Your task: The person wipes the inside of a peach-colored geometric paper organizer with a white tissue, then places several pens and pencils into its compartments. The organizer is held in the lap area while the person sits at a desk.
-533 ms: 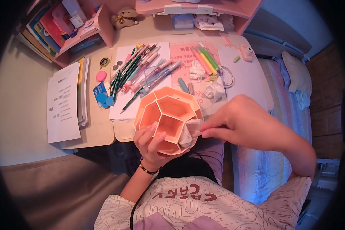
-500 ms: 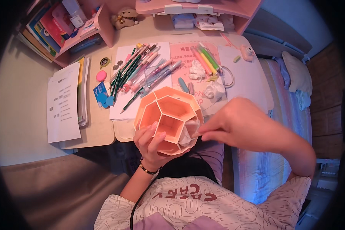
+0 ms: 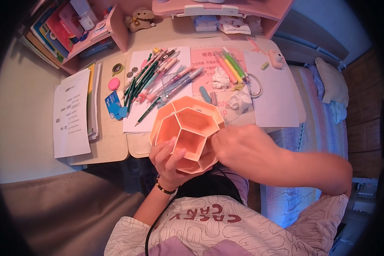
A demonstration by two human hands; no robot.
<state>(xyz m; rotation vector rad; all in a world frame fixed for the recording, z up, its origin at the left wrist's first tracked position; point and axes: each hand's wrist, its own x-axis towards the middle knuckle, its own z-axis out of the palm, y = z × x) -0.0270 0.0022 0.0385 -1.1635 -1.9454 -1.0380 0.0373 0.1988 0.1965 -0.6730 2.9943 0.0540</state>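
An orange pen holder [image 3: 191, 143] with several many-sided compartments is tilted toward me over the desk's front edge. My left hand [image 3: 167, 164] grips it from the lower left, two fingertips hooked over the compartment rims. At its right side, my right hand [image 3: 243, 147] is closed, slightly blurred, with the fingertips hidden at the right-hand compartment. That hand covers the spot where white tissue showed earlier, so what it pinches cannot be seen. Two crumpled white tissues, one upper [image 3: 220, 79] and one lower [image 3: 240, 101], lie on the desk beyond the holder.
Behind the holder, pencils and pens [image 3: 151, 81] are heaped on white paper. Several highlighters [image 3: 232, 66] lie on a pink sheet. Coins, a pink round case [image 3: 114, 83] and blue cards [image 3: 113, 104] sit at left. A paper stack [image 3: 72, 113] stands left; a bed [image 3: 315, 136] is right.
My right hand has moved down and left against the holder's right side, covering the compartment with white tissue. My left hand and the holder have hardly moved.
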